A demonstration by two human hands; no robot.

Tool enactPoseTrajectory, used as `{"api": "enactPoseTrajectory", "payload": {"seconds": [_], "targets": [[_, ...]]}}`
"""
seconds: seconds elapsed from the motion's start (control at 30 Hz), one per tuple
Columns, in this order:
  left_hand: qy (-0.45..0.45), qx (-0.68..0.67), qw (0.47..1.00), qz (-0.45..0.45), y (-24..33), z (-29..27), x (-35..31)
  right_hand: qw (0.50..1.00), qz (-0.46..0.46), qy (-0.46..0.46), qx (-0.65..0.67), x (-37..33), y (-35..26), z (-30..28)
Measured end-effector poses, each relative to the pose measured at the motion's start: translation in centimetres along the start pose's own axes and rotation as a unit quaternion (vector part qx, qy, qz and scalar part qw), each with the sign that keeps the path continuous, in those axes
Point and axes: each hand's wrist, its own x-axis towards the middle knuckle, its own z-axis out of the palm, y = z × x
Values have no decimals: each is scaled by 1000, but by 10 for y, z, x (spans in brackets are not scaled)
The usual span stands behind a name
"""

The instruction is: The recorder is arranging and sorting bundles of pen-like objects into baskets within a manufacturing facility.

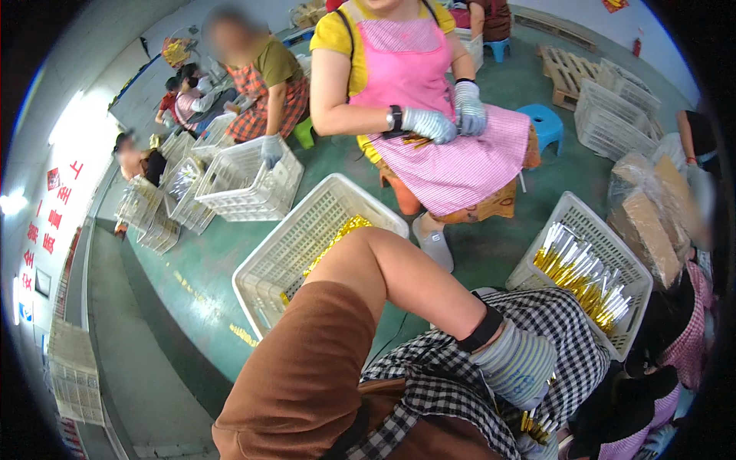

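Observation:
My left hand [517, 365], in a striped knit glove with a dark wrist band, is closed over my checked apron [429, 377]. A sliver of gold shows at its fingertips; what it holds is hidden. Below it a bundle of thin gold-and-white sticks [538, 426] rises from my right hand [538, 448], which is gloved and mostly cut off by the lower edge. To the right a white crate [638, 287] holds many similar gold-and-white sticks [583, 280]. Ahead on the left, another white crate [257, 268] contains gold pieces [337, 241], partly hidden by my left arm.
Facing me, a seated person in a pink apron [406, 69] holds dark and gold sticks in gloved hands. Others sit farther left among stacked crates [249, 180]. A blue stool [543, 126], a wooden pallet [567, 73] and a plastic-wrapped carton [652, 222] stand at the right.

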Motion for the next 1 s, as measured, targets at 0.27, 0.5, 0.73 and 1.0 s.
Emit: {"api": "enactPoseTrajectory", "payload": {"seconds": [0.27,0.5,0.73,1.0], "targets": [[-97,-228,962,-115,-16,-1,5,971,-176,107,-122,-7,-7,5],[-237,-436,829,-259,-36,-5,21,833,-220,128,-491,-10,-3,-18],[-96,-54,994,-4,-30,-10,43,935,12,-77,347,-12,11,-13],[-60,-324,941,-72,-35,-11,35,992,-120,4,34,-20,4,-16]]}}
